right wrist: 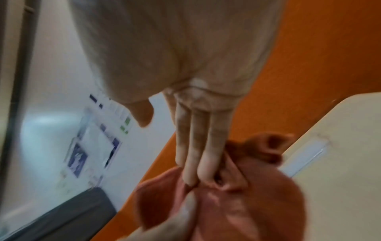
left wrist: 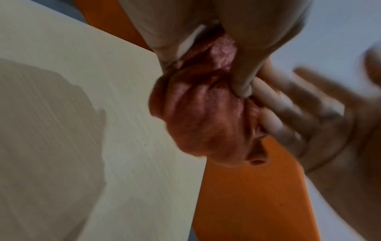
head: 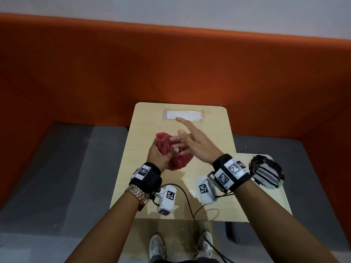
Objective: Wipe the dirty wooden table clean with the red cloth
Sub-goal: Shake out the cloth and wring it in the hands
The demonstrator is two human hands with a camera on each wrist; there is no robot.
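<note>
I saw my left grip (head: 157, 154) clutching the red cloth (head: 177, 160) over the worktop (head: 144, 118), right grip (head: 197, 147) released, fingers straight, striped bundle (head: 266, 173) well apart.

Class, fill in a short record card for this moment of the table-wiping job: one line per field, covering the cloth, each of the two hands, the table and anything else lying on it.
Cloth: red cloth, bunched up, held above the table
Left hand: left hand grips the cloth
Right hand: right hand has straight, spread fingers; fingertips touch the cloth
Table: light wooden table, wiping not yet under way
Also on table: white label at the far edge; striped fabric bundle at the right
</note>
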